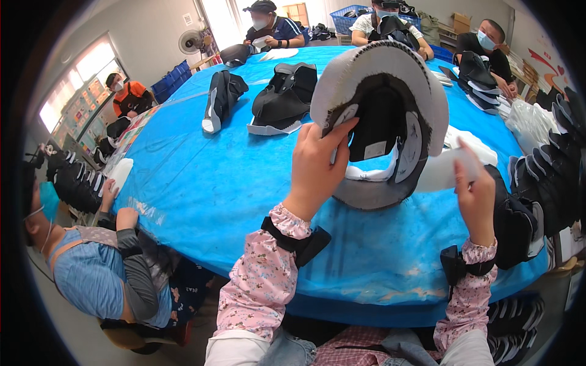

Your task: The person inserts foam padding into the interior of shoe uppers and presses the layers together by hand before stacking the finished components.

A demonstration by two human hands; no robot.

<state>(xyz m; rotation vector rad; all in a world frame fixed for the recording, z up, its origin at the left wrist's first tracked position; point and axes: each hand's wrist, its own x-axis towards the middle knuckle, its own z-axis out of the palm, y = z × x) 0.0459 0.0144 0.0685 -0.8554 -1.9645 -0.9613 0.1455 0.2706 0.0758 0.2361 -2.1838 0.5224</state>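
My left hand (318, 165) grips the collar edge of a shoe upper (379, 67), thumb inside the opening and fingers outside. The upper is dark inside, with a pale stitched band around its far end, and is tilted so its opening faces me. To its right my right hand (476, 195) pinches a thin white flat piece (441, 172), partly smeared by motion. Part of that piece passes behind the upper. Just beyond lies a stack of white pieces (473, 145). Two more dark shoe uppers (284, 97) (223, 100) rest farther left on the blue-covered table (201, 177).
Rows of black shoe uppers (549, 177) crowd the right edge, beside a clear plastic bag (530, 125). A co-worker (101, 262) sits close on my left. Other people (271, 30) work around the far side. Blue crates (173, 80) stand beyond the table.
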